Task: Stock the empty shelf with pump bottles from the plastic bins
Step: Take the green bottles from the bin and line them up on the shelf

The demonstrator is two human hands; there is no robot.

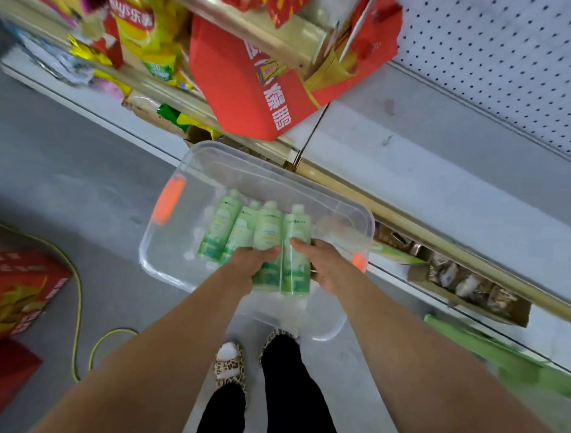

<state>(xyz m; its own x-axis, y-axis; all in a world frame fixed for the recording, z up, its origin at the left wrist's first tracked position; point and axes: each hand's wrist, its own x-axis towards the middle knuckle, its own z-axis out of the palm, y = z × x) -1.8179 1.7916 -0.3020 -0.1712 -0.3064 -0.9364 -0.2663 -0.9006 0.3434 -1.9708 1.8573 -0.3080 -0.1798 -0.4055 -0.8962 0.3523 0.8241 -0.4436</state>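
A clear plastic bin [166, 264] with orange latches sits on the floor below me. Several green pump bottles [242, 224] lie side by side in it. My left hand [250, 263] grips the lower part of one bottle [269, 228]. My right hand [321, 263] grips the rightmost bottle [296, 229], thumb across its front. The empty white shelf [457, 177] with a pegboard back runs along the upper right.
Red gift bags [249, 95] and snack packs [138, 26] fill the shelves at upper left. Lower shelf holds boxed goods [469, 284]. A red carton [13, 291] and a yellow cable [77, 306] lie on the grey floor at left. My feet [230, 363] stand by the bin.
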